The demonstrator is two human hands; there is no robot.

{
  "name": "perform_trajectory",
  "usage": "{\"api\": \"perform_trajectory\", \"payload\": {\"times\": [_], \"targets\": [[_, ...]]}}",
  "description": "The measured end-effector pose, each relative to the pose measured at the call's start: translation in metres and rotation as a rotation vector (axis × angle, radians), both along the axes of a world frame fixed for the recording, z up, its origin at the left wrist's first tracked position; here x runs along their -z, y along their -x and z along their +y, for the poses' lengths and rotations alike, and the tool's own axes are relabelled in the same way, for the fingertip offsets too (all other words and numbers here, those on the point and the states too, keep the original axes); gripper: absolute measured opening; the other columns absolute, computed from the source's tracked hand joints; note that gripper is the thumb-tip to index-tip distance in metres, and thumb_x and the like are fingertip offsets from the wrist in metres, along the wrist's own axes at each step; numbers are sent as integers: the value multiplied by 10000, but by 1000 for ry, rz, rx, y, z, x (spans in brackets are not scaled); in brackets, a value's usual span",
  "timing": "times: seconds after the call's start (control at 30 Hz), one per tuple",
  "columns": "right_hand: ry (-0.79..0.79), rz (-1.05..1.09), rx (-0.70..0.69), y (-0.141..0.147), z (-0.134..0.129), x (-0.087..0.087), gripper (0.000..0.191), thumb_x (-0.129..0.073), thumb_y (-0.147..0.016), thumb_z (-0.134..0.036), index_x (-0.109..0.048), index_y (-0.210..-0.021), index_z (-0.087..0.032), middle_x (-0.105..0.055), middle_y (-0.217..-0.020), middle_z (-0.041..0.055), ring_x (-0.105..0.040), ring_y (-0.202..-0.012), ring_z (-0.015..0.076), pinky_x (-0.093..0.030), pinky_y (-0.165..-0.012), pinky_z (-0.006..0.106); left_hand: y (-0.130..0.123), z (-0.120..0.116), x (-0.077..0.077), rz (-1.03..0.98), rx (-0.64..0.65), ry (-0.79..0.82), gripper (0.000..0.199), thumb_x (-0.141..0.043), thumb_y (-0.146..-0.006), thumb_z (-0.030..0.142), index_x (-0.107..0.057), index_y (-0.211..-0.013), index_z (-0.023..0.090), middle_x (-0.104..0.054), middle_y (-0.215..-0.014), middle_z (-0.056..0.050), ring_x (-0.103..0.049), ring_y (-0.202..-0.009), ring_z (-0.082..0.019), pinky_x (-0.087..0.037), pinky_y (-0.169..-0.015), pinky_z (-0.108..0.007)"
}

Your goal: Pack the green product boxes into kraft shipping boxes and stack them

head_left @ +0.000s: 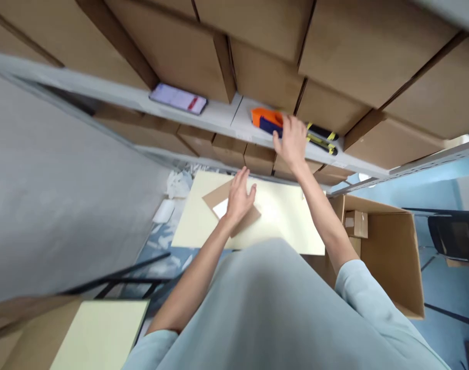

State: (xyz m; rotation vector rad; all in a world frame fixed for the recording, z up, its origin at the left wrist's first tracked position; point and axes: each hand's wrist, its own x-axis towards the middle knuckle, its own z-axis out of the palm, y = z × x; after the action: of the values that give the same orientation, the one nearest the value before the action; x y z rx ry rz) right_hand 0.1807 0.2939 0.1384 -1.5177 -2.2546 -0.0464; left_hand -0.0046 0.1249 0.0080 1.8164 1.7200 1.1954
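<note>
My left hand (pixel 240 198) is open, its fingers stretched out over a flat brown cardboard piece (pixel 217 196) that carries a white label (pixel 220 208). The cardboard lies at an angle on a pale yellow tabletop (pixel 284 216). Up at the shelf edge, my right hand (pixel 293 141) has its fingers over one end of an orange and navy hand tool (pixel 265 119), thumb on the near side; the exact kind is unclear. Just right of that hand lie black and yellow utility knives (pixel 322 139).
A phone (pixel 179 98) with a lit screen rests on the grey metal shelf (pixel 219 119). Cardboard boxes (pixel 265 67) fill the shelves. An open carton (pixel 390 257) with a small box (pixel 356 224) inside stands right. A grey wall (pixel 64 180) rises left.
</note>
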Motion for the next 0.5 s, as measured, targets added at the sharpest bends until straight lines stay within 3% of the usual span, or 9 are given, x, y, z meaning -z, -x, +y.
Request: {"api": "perform_trajectory", "payload": {"times": [0.1,0.2,0.27,0.37,0.43,0.5], "targets": [[162,200,1,-26,-65,77,620,-313,-1196,-550,-514,-1629,-154,-574,-1631,239,-501,-1572,388,-392,-1308,646,34,-77,60,-79,-208,217,721,-616,-1054,483,-470,-1664,125,-461,-1754,-263,-366,-1703,-384,-246,-1432,-596],[561,332,83,-39,-148,152,684,-304,-1186,-629,-598,-1565,-142,-663,-1547,241,-627,-1468,362,-463,-1280,561,48,-143,107,-157,-401,432,953,-731,-980,576,-361,-1704,79,-340,-1802,-316,-253,-1744,-427,-164,-1444,-621],[836,375,180,-37,-195,189,699,-325,-1179,-635,-629,-1540,-119,-702,-1517,247,-686,-1416,344,-503,-1252,505,44,-171,128,-227,-485,565,1064,-795,-930,604,-318,-1719,72,-304,-1813,-333,-234,-1747,-446,-174,-1438,-630],[1046,431,241,-24,-229,222,694,-352,-1175,-618,-595,-1594,-121,-671,-1596,221,-645,-1501,315,-489,-1276,468,31,-186,149,-375,-518,714,1067,-821,-913,609,-321,-1722,126,-398,-1767,-322,-431,-1664,-438,-381,-1365,-617],[1070,473,227,-13,-232,231,693,-343,-1177,-613,-562,-1636,-142,-623,-1666,186,-581,-1575,296,-455,-1310,459,23,-185,157,-476,-477,722,973,-801,-940,578,-350,-1704,178,-483,-1718,-289,-589,-1547,-389,-519,-1274,-560],[1073,510,212,-3,-227,234,686,-314,-1184,-616,-553,-1648,-171,-608,-1689,150,-552,-1600,282,-440,-1322,449,19,-181,161,-531,-425,677,859,-782,-961,532,-402,-1662,211,-576,-1642,-250,-680,-1437,-336,-581,-1211,-503]]}}
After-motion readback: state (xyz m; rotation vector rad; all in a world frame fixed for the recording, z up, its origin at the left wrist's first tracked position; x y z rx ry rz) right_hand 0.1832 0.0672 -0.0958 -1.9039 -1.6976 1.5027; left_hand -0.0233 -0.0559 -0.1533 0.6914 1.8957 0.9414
